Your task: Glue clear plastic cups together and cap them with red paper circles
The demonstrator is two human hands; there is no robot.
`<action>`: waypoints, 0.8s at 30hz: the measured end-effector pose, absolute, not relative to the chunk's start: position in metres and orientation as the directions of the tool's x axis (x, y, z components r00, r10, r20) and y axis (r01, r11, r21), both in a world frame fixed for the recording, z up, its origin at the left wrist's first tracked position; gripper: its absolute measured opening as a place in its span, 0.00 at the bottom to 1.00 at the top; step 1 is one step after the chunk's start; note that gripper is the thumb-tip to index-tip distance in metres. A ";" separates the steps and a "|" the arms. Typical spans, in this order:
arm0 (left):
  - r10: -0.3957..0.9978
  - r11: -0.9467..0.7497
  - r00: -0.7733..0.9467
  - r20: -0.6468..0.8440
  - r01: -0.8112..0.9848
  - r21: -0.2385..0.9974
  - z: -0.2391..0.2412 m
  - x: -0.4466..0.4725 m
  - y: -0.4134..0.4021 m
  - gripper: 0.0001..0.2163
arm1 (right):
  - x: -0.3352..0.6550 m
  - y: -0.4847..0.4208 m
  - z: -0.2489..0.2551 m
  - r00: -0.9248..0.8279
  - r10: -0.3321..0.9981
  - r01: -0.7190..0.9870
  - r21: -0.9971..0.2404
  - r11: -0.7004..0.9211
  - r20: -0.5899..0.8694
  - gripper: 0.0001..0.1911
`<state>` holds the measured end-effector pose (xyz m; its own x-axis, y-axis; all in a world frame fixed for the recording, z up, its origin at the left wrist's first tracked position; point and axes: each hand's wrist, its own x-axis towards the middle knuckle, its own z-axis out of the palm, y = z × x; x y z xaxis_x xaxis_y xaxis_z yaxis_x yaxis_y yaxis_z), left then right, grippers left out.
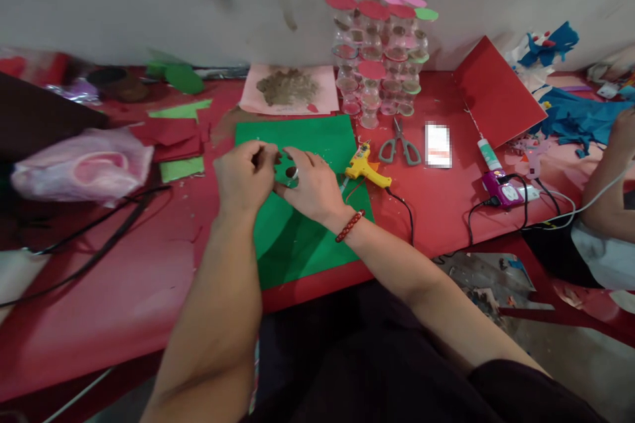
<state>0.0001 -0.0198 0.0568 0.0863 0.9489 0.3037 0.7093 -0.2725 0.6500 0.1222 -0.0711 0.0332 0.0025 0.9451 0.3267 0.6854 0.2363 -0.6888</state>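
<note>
Both of my hands work close together above a green sheet (302, 258) on the table. My left hand (245, 177) is closed, thumb and fingers pinched together; whatever is between them is hidden. My right hand (317, 188), with a red bead bracelet (350, 225) at the wrist, has its thumb and fingers curved around a small dark round piece (292, 173) with a pale rim. The exact kind of that piece is too small to tell. Just right of my right hand, a yellow hot glue gun (367, 166) lies partly on the green sheet.
Grey-handled scissors (398, 149) lie near a stack of clear plastic pieces topped with coloured discs (377, 46). Farther right are a blurred white rectangle (438, 145), a purple power socket (503, 190) with cords, and another person's arm (608, 178). A plastic bag (89, 168) sits left.
</note>
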 end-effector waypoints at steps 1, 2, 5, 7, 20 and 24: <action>0.947 -0.281 0.088 0.310 0.698 0.659 0.057 0.000 -0.021 0.08 | 0.123 -0.071 0.034 0.005 0.945 0.678 -0.696 0.236 0.326 0.26; 0.946 -0.284 0.086 0.314 0.687 0.669 0.057 0.000 -0.021 0.08 | 0.124 -0.071 0.034 0.006 0.946 0.670 -0.704 0.236 0.323 0.26; 0.950 -0.270 0.066 0.304 0.658 0.703 0.056 -0.001 -0.020 0.06 | 0.124 -0.071 0.036 0.006 0.948 0.658 -0.715 0.236 0.319 0.26; 0.953 -0.258 0.049 0.298 0.647 0.718 0.055 -0.002 -0.019 0.06 | 0.124 -0.072 0.037 0.004 0.948 0.660 -0.713 0.238 0.319 0.26; 0.986 -0.117 -0.065 0.155 0.399 0.910 0.044 0.005 -0.013 0.05 | 0.127 -0.063 0.023 0.063 0.910 0.601 -0.744 0.292 0.409 0.26; 0.983 -0.165 -0.022 0.181 0.307 0.937 0.044 0.006 -0.012 0.07 | 0.130 -0.058 0.017 0.107 0.882 0.536 -0.774 0.338 0.459 0.27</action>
<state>0.0060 -0.0119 0.0443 -0.0220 0.9833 0.1807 0.3073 -0.1653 0.9371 0.1298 -0.0582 0.0168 0.1068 0.8821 0.4587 0.5357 0.3377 -0.7740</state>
